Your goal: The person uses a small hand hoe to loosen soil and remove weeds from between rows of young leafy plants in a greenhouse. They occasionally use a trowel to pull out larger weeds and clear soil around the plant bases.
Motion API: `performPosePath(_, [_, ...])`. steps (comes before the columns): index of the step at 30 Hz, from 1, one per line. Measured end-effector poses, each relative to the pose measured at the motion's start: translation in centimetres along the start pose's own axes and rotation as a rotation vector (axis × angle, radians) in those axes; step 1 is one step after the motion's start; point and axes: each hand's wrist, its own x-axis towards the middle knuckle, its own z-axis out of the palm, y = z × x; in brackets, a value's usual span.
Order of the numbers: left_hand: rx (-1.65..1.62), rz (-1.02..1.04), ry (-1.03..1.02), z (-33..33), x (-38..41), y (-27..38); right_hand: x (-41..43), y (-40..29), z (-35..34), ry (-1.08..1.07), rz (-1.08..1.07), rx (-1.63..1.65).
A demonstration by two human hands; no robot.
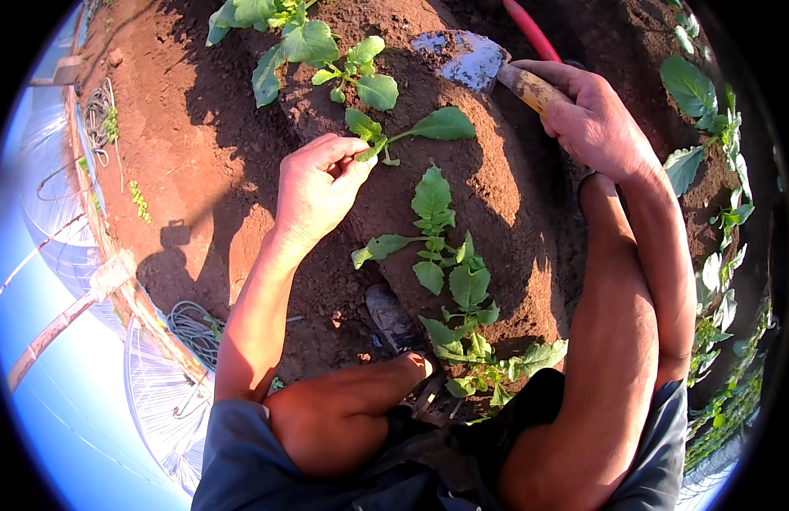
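Note:
Between thumb and forefinger, my left hand (321, 185) pinches a leaf of a young leafy seedling (385, 142) on the soil ridge (407, 198). One larger leaf of this seedling spreads to the right, and its base is close to the soil. In my right hand (592, 118) is the wooden handle of a garden trowel (474, 61). The trowel's metal blade points left over the ridge and has soil stuck on it. Just beyond the trowel lies a red rod-like handle (531, 29), whose lower end is hidden by my right hand.
More seedlings (432, 204) grow below the left hand, and others (365, 73) above it. Plant rows (694, 96) run along the right. At left are plastic sheeting (158, 389), a wooden beam (164, 338) and coiled rope (196, 329). My shoe (391, 313) stands beside the ridge.

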Motion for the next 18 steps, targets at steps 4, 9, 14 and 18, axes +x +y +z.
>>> performPosePath(4, [-0.008, 0.085, 0.093, 0.7, -1.9, -1.2, 0.3, 0.3, 0.1, 0.015, -0.067, -0.107])
performPosePath(9, [0.045, 0.172, 0.175, 1.9, -3.1, -2.2, 0.7, 1.1, -0.3, 0.115, 0.11, -0.003])
performPosePath(14, [0.21, 0.282, 0.201, 2.3, -3.5, -2.3, 1.3, 4.1, 0.9, 0.186, 0.127, -0.109])
performPosePath(18, [0.249, 0.314, 0.225, 2.3, -3.8, -2.5, 1.1, 2.6, 1.3, 0.101, 0.36, 0.007])
